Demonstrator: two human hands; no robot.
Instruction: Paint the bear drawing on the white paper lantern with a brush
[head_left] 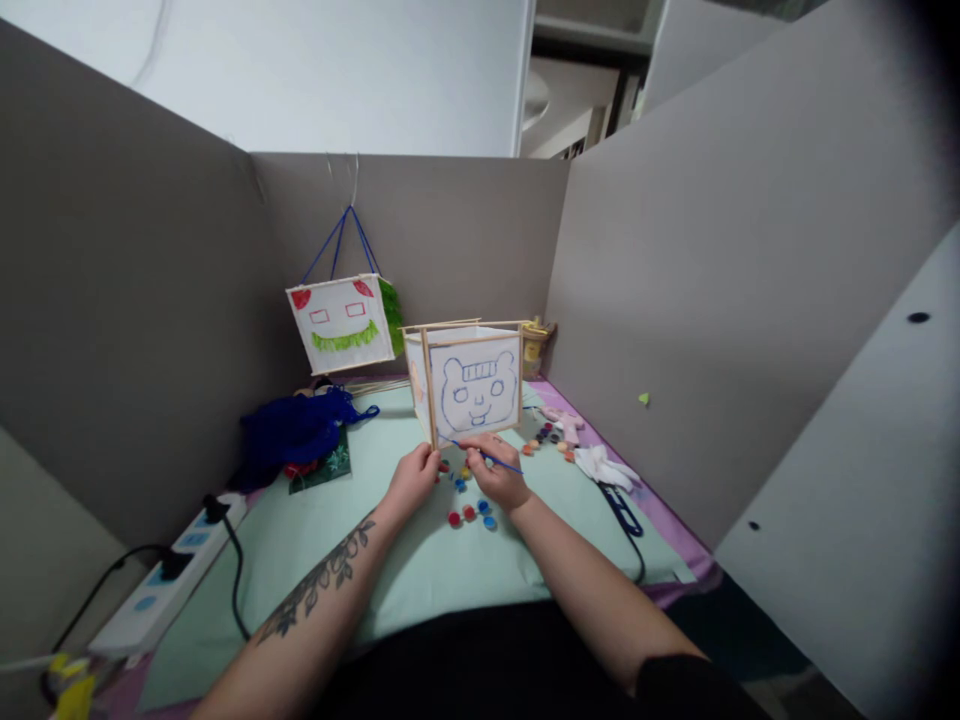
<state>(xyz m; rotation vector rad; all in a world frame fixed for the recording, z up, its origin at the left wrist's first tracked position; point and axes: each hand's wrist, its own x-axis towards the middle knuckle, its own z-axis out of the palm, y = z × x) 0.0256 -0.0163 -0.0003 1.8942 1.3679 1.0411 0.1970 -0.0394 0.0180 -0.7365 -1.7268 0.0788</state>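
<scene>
A white paper lantern point(480, 385) with a thin wooden stick frame stands tilted in front of me, a blue outlined animal face drawn on its near panel. My left hand point(415, 482) is closed on the lower left corner of its frame. In my right hand point(497, 480) is a thin blue paintbrush point(491, 459), its tip at the panel's lower left edge. Below the hands, small paint pots point(469, 513) in red and blue sit on the pale green table cover point(420, 580). Others lie partly hidden behind my fingers.
A painted lantern point(343, 325) hangs by blue cords from a hook on the back partition. Blue cloth point(296, 430) lies at left, near a power strip point(169, 575) with black cables. At right are more paint pots point(546, 436), a white glove point(604, 468) and a dark blue tool point(622, 510).
</scene>
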